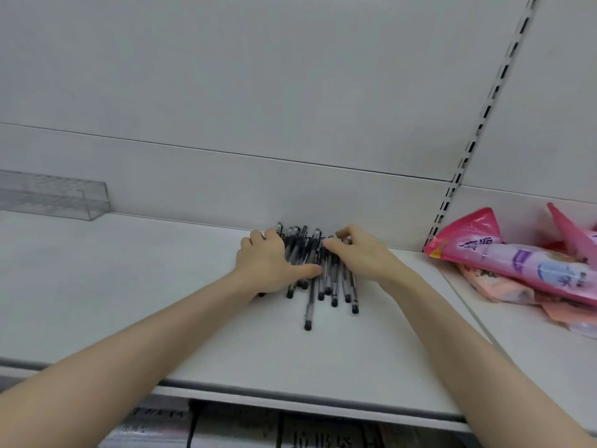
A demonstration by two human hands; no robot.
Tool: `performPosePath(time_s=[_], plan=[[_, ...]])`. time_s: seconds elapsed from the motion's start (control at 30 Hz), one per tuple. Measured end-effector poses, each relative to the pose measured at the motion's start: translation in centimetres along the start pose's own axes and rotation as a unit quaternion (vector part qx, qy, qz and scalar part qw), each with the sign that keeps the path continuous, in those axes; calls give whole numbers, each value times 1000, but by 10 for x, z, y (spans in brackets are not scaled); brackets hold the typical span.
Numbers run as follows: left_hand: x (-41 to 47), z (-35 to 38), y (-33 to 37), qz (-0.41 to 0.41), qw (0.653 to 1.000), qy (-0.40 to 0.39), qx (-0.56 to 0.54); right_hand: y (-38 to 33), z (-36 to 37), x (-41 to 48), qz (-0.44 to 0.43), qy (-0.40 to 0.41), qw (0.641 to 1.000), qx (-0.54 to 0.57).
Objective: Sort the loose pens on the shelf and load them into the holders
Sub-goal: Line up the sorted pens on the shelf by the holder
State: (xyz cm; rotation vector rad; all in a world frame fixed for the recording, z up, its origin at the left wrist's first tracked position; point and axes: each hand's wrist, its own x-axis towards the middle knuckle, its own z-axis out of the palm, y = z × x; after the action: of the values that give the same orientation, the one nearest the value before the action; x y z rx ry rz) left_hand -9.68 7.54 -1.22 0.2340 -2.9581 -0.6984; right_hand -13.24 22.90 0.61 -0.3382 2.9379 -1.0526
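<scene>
Pens (336, 286) are heaped on the shelf (129, 286), hemmed in at 9 o'clock by the left hand (271, 258) and at 3 by the right hand (363, 253), fingers curled over them, probably to square them up. The holder (55, 195) is left far off at 9.

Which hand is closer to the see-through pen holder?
Left. The left hand holds the pens at their left side, toward the clear holder far left; the right hand holds their right side, farther off.

The left forearm (145, 344) and right forearm (468, 334) are bare, as are the left hand (269, 263) and right hand (361, 253).
</scene>
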Motion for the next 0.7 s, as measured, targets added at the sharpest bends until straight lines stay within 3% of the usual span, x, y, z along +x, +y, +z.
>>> performPosePath(time_s=[0.13, 0.47, 0.7], plan=[[8, -5, -3, 19, 997, -37, -71, 6, 7, 4, -6, 8, 998, 60], [22, -31, 3, 30, 996, -86, 7, -1, 16, -4, -7, 2, 1000, 26], [21, -37, 2, 7, 993, -115, -3, 0, 17, -5, 0, 8, 999, 31]])
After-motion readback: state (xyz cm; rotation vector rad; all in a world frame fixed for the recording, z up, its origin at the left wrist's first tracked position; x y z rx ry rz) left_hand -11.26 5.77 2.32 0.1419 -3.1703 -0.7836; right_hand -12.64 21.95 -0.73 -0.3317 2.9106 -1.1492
